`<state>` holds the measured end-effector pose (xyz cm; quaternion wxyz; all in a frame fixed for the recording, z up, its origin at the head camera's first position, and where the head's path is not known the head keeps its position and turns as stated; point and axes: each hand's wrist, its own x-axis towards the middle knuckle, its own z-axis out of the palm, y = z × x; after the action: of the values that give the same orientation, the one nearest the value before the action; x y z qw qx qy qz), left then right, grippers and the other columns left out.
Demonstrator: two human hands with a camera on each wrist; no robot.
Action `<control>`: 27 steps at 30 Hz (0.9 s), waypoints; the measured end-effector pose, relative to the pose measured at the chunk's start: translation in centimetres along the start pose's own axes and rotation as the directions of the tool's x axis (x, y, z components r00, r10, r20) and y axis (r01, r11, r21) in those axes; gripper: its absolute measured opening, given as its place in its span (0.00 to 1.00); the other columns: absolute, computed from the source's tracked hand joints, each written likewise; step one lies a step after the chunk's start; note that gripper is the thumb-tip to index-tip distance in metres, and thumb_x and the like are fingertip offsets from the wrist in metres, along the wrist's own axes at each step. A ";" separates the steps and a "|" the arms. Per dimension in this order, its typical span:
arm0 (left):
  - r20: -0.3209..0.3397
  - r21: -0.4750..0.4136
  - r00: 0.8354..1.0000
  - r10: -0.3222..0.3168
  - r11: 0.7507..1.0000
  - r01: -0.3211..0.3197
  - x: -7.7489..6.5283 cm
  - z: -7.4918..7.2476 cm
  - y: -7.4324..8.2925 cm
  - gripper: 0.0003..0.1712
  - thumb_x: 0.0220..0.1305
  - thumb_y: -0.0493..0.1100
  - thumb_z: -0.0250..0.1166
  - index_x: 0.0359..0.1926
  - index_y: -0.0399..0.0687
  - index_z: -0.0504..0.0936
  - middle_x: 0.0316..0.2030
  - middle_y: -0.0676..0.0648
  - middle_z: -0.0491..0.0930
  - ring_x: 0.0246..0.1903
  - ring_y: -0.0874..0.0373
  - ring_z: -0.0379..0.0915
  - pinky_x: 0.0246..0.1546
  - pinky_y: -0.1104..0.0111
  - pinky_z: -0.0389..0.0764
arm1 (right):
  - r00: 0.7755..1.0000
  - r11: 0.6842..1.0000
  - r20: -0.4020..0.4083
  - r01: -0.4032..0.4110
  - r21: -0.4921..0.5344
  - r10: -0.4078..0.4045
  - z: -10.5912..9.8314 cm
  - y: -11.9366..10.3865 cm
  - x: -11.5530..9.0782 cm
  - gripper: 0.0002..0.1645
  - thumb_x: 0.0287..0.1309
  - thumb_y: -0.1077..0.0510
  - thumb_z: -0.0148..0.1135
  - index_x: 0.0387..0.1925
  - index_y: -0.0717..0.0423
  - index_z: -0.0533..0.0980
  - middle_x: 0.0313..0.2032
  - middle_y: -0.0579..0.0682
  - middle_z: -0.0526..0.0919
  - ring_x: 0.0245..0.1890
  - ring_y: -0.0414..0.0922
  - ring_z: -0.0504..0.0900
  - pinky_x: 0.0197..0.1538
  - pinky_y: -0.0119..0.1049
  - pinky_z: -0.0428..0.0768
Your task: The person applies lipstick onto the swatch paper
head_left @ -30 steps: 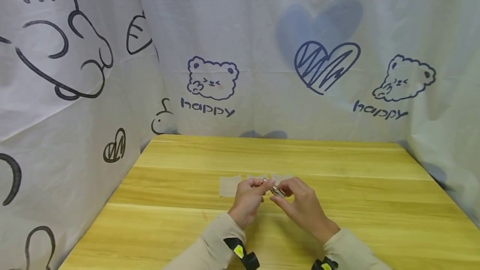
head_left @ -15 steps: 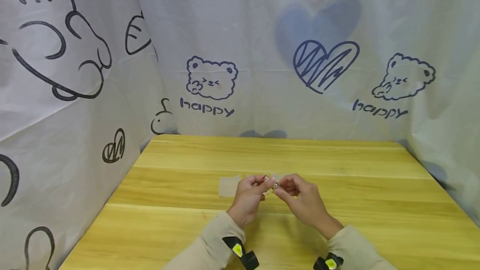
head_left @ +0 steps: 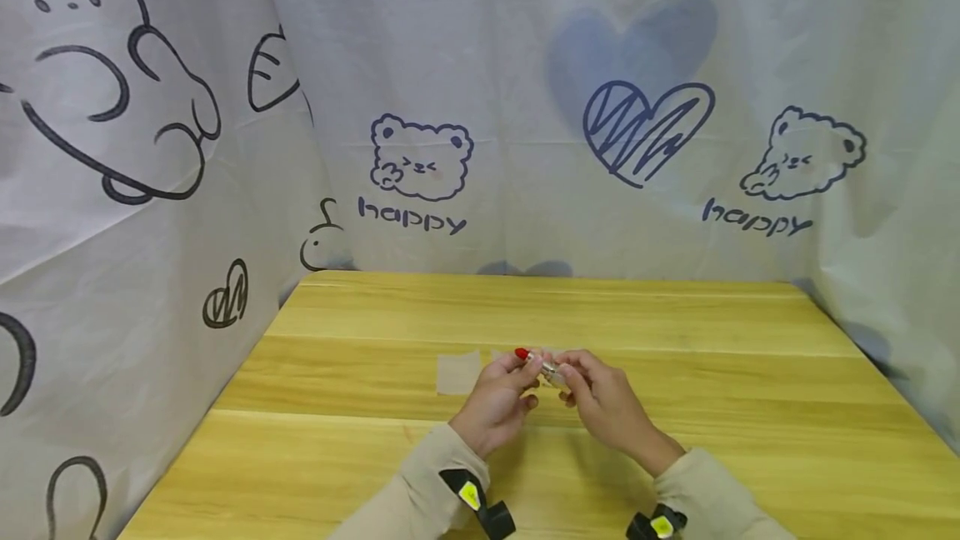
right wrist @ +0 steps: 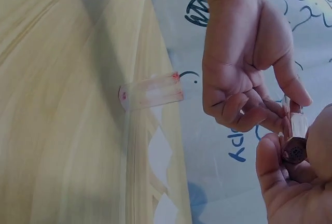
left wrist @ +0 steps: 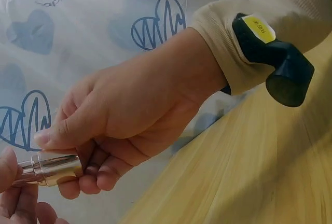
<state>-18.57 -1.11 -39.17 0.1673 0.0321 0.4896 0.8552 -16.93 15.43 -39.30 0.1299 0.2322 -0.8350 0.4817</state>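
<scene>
A lipstick [head_left: 551, 372] with a shiny metallic tube is held between both hands above the table, its red tip [head_left: 521, 353] pointing up and left. My left hand [head_left: 491, 407] pinches the tube near the tip end, thumb on top. My right hand [head_left: 618, 415] grips the base end between thumb and fingers. In the left wrist view the metallic tube [left wrist: 58, 169] lies between the two hands, the red tip hidden. From the right wrist view, the dark round base [right wrist: 294, 151] faces the camera.
Pale square pieces [head_left: 458, 374] lie in a row on the wooden table [head_left: 337, 382] behind the hands, partly covered by them. A clear piece with reddish marks [right wrist: 151, 92] shows there in the right wrist view. Printed white curtains [head_left: 510, 107] stand behind and at the left.
The red lipstick tip now shows above the left fingers, where a second ago only metal was visible. The right fingers have shifted and turned on the base. Both hands stay in nearly the same place.
</scene>
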 end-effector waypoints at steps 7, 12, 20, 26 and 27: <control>0.110 -0.042 0.994 0.003 0.999 0.002 -0.2 -0.2 0.1 0.04 0.71 0.41 0.56 0.41 0.50 0.77 0.41 0.56 0.79 0.37 0.62 0.67 0.32 0.71 0.62 | 0.958 0.928 0.173 -0.268 0.261 0.228 -0.7 -0.7 0.6 0.23 0.76 0.53 0.42 0.45 0.70 0.74 0.30 0.55 0.78 0.25 0.41 0.77 0.29 0.36 0.81; 0.139 -0.076 0.990 -0.002 0.997 0.012 -0.3 -0.2 0.3 0.05 0.72 0.38 0.53 0.45 0.48 0.74 0.45 0.54 0.78 0.39 0.62 0.68 0.33 0.70 0.61 | 0.910 0.801 0.314 -0.394 0.451 0.271 -1.2 -0.5 0.9 0.26 0.78 0.52 0.38 0.48 0.75 0.69 0.32 0.55 0.77 0.26 0.39 0.75 0.31 0.30 0.79; 0.172 -0.086 0.985 -0.006 0.996 0.021 -0.5 -0.4 0.6 0.12 0.74 0.37 0.49 0.56 0.39 0.68 0.52 0.49 0.74 0.44 0.61 0.68 0.36 0.71 0.62 | 0.867 0.692 0.408 -0.481 0.538 0.285 -1.4 -0.5 1.0 0.24 0.78 0.51 0.37 0.47 0.71 0.70 0.32 0.51 0.77 0.26 0.37 0.74 0.32 0.28 0.77; 0.183 -0.077 0.983 -0.021 0.996 0.036 -0.4 -0.7 0.7 0.13 0.75 0.37 0.49 0.56 0.40 0.68 0.51 0.51 0.75 0.44 0.62 0.69 0.37 0.70 0.62 | 0.866 0.686 0.406 -0.486 0.541 0.293 -1.3 -0.7 1.2 0.24 0.78 0.54 0.37 0.50 0.73 0.68 0.32 0.52 0.78 0.27 0.37 0.76 0.33 0.28 0.78; 0.183 -0.078 0.983 -0.023 0.996 0.037 -0.4 -0.7 0.6 0.12 0.75 0.37 0.49 0.55 0.41 0.70 0.50 0.51 0.76 0.44 0.62 0.69 0.38 0.70 0.62 | 0.866 0.688 0.404 -0.486 0.539 0.295 -1.3 -0.7 1.3 0.24 0.78 0.54 0.37 0.51 0.74 0.68 0.33 0.52 0.78 0.27 0.37 0.76 0.33 0.27 0.79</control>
<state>-18.56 -2.12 -38.96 0.2253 0.0958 0.4377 0.8652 -17.67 15.92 -37.60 -0.1832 0.1434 -0.6669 0.7079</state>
